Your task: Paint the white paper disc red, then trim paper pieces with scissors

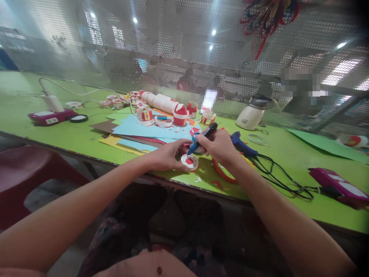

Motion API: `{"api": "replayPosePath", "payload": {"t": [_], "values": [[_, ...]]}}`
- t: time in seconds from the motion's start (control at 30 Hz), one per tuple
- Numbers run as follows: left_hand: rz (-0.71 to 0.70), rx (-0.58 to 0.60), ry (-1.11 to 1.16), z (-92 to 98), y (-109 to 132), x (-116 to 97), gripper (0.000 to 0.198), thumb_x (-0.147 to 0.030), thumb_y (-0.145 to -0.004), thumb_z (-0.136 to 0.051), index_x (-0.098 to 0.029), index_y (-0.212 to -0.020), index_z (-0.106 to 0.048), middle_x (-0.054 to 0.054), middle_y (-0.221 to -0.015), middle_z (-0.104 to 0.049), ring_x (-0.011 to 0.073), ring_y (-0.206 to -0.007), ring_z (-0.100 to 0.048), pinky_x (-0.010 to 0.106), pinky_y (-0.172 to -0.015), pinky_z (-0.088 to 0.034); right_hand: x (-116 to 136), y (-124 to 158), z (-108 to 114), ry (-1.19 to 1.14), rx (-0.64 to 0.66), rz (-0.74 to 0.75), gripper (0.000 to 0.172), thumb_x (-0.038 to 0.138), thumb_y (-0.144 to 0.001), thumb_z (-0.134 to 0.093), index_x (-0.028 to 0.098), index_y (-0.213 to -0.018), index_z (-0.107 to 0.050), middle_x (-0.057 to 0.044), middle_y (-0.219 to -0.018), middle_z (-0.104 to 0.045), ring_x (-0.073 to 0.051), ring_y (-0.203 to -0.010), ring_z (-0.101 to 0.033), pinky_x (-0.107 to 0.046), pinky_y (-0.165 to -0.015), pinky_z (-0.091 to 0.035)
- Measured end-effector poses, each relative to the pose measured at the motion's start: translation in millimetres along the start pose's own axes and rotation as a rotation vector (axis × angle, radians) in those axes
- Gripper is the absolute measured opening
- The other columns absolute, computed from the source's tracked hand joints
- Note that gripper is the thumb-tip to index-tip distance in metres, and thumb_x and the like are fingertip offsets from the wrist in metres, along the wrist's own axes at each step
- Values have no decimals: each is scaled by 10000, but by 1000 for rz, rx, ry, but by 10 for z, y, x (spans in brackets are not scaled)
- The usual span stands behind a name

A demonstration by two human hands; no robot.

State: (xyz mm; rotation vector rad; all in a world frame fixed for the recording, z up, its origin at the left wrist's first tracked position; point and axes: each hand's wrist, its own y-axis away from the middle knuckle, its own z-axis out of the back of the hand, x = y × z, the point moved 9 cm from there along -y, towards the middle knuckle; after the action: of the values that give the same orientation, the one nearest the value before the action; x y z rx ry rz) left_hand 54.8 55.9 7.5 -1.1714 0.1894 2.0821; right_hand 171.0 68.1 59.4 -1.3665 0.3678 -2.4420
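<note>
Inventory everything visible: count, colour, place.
Table: 1, green, centre
Perforated screen: 1, grey, behind
Hanging ornament: 1, multicoloured, top
Stool: 1, red, left
Power strips: 2, purple, left, right
Glue gun: 1, blue, right
Bottle: 1, cream, right
Paper sheets: several, multicoloured, centre, right
Paper cups: several, red-white, centre
Round pieces: several, red-white, rear left
Handled disc: 1, white-red, front
Pen-like tool: 1, blue-black, above disc
Left hand: 1, bare, holding disc
Right hand: 1, bare, gripping tool
</note>
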Motion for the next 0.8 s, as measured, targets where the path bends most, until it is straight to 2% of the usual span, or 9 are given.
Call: {"api": "replayPosePath", "payload": {"t": [0.4, 0.8], "values": [[-17, 10, -2, -7, 8, -66, 709, -414, -686, -744, -198, -1288, -438, 47, -986, -595, 174, -868, -568, 294, -750, -443, -10, 8, -26, 80, 25, 28, 291, 341, -784, -581, 153, -564, -549, -16, -508, -571, -97, -458, -480, -236, -456, -360], [-18, -3, 12, -13, 7, -33, 725, -416, -678, -745, -215, -1300, -431, 41, -974, -582, 173, -860, -561, 298, -743, -445, 60, 16, -44, 146, 60, 69, 316, 325, -796, -560, 165, -527, -512, -2, -480, -521, -92, -450, -431, -245, -444, -307]]}}
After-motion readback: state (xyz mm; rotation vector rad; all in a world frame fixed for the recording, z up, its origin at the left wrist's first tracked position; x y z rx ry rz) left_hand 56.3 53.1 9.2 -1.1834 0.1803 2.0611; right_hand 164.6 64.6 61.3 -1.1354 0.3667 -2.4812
